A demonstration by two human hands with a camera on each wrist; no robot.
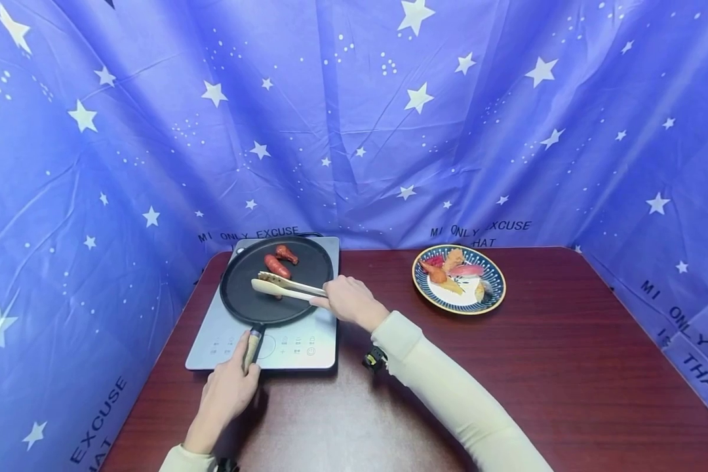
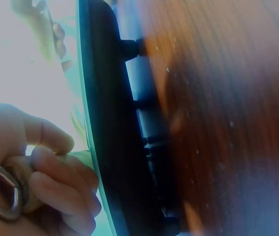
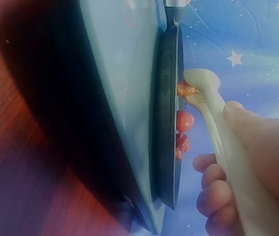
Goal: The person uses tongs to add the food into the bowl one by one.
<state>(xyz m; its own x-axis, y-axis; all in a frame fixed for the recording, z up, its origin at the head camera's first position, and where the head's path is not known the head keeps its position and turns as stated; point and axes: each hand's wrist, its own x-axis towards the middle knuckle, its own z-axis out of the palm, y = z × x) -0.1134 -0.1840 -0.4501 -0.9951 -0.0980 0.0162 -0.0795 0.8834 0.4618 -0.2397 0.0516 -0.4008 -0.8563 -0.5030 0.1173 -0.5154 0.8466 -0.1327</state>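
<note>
My left hand (image 1: 229, 388) grips the handle (image 1: 251, 351) of a round black frying pan (image 1: 242, 278); in the left wrist view its fingers curl round the handle, near the metal ring (image 2: 2, 191) at its end. Over the pan, my right hand (image 1: 354, 301) holds pale kitchen tongs (image 1: 269, 288). In the right wrist view, a browned piece of food (image 3: 186, 89) sits between the tong tips, close to the pan surface; its kind is unclear. A red sausage (image 1: 277, 266) and a small drumstick (image 1: 286, 254) lie in the pan behind the tongs.
Under the pan is a flat silver-white induction cooktop (image 1: 209, 337) on a dark red wooden table (image 1: 537, 367). A patterned plate (image 1: 495, 298) with several food pieces, among them a pink-topped one (image 1: 467, 270), stands right of centre. Blue starry cloth (image 1: 354, 118) hangs behind and at the sides.
</note>
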